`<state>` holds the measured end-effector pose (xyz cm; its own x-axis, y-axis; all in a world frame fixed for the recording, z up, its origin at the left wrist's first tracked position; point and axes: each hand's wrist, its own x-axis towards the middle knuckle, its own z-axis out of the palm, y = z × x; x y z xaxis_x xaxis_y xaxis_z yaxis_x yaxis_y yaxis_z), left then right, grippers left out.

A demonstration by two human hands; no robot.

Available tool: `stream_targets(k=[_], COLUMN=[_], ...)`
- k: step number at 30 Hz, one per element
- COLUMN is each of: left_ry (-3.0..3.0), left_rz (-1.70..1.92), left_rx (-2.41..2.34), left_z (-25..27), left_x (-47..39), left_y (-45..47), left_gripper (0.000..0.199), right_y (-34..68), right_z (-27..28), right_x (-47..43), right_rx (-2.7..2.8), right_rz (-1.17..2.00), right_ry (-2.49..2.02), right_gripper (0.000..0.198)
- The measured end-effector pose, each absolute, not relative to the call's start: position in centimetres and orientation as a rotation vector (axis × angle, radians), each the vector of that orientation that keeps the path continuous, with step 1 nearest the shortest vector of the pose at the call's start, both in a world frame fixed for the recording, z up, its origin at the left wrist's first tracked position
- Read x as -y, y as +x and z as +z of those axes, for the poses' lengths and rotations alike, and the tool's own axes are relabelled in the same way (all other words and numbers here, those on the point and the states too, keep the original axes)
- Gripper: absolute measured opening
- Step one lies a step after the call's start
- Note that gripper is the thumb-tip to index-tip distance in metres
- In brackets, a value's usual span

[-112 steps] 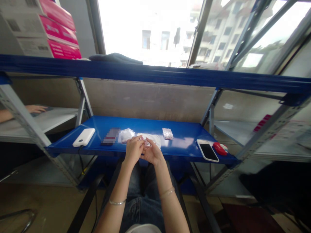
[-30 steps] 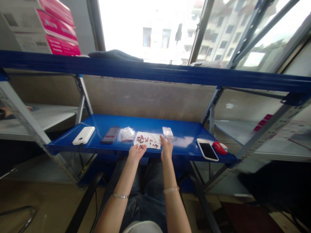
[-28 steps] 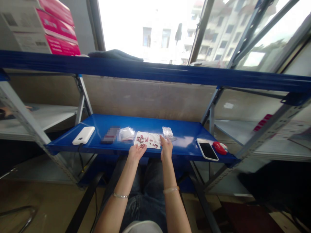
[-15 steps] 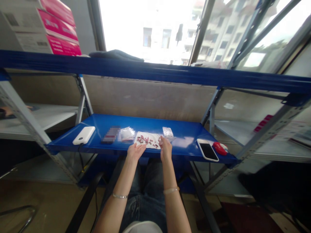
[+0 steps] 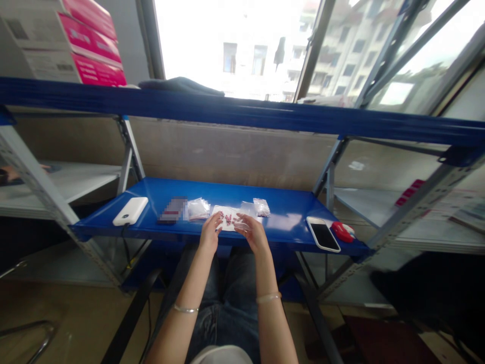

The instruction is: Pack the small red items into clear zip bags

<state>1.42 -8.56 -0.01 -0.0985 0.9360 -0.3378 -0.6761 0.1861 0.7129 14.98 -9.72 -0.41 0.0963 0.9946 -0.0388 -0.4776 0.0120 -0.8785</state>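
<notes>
A white sheet (image 5: 227,210) lies on the blue table, with small dark red pieces (image 5: 228,219) scattered over it; they are too small to name. At the sheet's left edge is my left hand (image 5: 210,231), its fingers curved and thumb apart, with nothing visible between them. Over the right part of the sheet, my right hand (image 5: 253,231) has its fingers bent around what looks like a clear plastic bag (image 5: 242,227), partly hidden. Behind that hand lies a flat clear bag (image 5: 248,208), beside a filled clear bag (image 5: 261,207).
A stack of clear bags (image 5: 198,209) lies left of the sheet, beside a blurred dark object (image 5: 173,211). Further left is a white device (image 5: 131,211) with a cable. A phone (image 5: 323,234) and a red-and-white object (image 5: 343,232) lie right. A blue shelf beam (image 5: 242,111) crosses above.
My left hand has curled its fingers and risen slightly over the sheet's left edge. My right hand has shifted left over the pieces. The flat clear bag now shows behind it.
</notes>
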Motion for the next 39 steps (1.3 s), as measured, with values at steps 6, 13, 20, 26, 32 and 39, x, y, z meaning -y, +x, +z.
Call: stream_targets(k=[6,13,20,26,32,39], left_ry=[0.94,1.045,1.097,1.134,1.18,1.257], left_rz=[1.391,1.497,1.482,1.468,1.466,1.511], left_rx=[-0.974,-0.93,-0.906,-0.88,-0.885,-0.94], left_z=[0.5,1.4,1.8,2.3,2.9,2.9], left_x=[9.4,9.9,10.0,10.3,10.9,11.0], left_y=[1.6,1.1,0.5,0.5,0.7,1.0], left_gripper=[0.027,0.019,0.019,0.017,0.017,0.026], right_y=[14.2,13.7,14.1,14.0,13.8,13.8], right_z=[0.6,0.8,1.1,1.5,1.9,1.5], right_x=[11.1,11.7,11.4,11.7,11.8,11.3], right_rx=[1.057,1.302,1.149,1.223,1.238,1.104], right_rz=[1.426,1.415,1.257,1.256,1.228,1.294], right_ry=[-0.854,-0.89,-0.939,-0.93,-0.962,-0.947], right_gripper=[0.034,0.034,0.035,0.036,0.042,0.047])
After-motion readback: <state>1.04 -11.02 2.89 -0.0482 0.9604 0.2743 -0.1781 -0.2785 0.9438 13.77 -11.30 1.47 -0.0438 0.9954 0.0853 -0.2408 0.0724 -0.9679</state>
